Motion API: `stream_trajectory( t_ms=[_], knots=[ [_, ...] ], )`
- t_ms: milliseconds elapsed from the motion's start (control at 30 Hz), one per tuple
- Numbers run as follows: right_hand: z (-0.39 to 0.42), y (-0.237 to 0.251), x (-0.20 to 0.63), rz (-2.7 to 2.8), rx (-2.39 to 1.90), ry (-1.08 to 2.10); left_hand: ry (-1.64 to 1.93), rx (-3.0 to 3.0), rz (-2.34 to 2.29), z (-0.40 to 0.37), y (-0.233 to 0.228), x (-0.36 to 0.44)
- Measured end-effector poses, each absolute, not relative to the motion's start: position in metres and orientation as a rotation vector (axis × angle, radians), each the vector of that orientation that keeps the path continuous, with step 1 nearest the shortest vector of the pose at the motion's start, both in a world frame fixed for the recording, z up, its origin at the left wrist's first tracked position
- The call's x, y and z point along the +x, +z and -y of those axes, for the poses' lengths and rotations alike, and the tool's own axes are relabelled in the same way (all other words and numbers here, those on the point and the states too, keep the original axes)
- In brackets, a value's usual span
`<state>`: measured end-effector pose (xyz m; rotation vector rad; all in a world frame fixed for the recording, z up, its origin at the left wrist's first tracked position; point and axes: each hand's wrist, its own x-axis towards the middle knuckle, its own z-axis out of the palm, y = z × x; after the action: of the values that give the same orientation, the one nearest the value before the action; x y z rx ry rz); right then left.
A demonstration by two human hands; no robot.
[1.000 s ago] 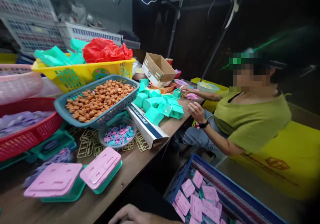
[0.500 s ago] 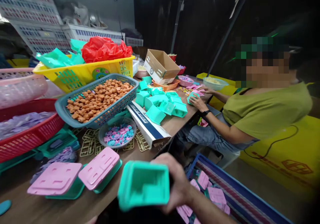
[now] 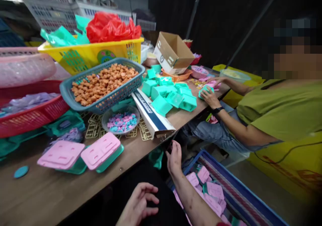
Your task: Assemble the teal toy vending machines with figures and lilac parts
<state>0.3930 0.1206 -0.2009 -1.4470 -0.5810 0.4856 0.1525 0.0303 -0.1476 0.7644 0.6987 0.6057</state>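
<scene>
My left hand (image 3: 141,200) is over my dark lap, its fingers spread and holding nothing. My right hand (image 3: 174,159) is raised just past the table's front edge, fingers stretched and apart from the thumb, with nothing seen in it. Just left of it, below the edge, is a turquoise plastic box (image 3: 156,158), partly lost in shadow; no finger visibly grips it. On the table nearby, two turquoise boxes carry pink lids (image 3: 101,151) (image 3: 61,154). Further off lies a heap of turquoise boxes (image 3: 171,95).
A blue crate (image 3: 238,194) with pink-lidded boxes stands low on my right. A blue-grey basket (image 3: 100,85) of brown pieces, a bowl (image 3: 120,120) of small coloured parts and a long white carton (image 3: 153,115) occupy the table. A co-worker (image 3: 271,108) sits at right, holding a turquoise box.
My right hand has let go of the turquoise box, which is now below the table edge. My left hand has come into view. The camera view has shifted.
</scene>
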Motion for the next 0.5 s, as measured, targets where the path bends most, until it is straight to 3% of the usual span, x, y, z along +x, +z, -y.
stream_trajectory(
  t_ms=[100, 233, 500],
  knots=[
    [-0.121, -0.251, 0.362, 0.608, -1.445, 0.711, 0.657, 0.667, -0.649, -0.032, -0.145, 0.14],
    [-0.12, -0.283, 0.354, 0.683, -1.466, 0.894, 0.728, 0.497, -0.618, -0.035, -0.149, 0.124],
    [-0.128, -0.299, 0.363, 0.92, -1.637, 0.798, 0.741, 0.498, -0.589, -0.03, -0.173, 0.121]
  ],
)
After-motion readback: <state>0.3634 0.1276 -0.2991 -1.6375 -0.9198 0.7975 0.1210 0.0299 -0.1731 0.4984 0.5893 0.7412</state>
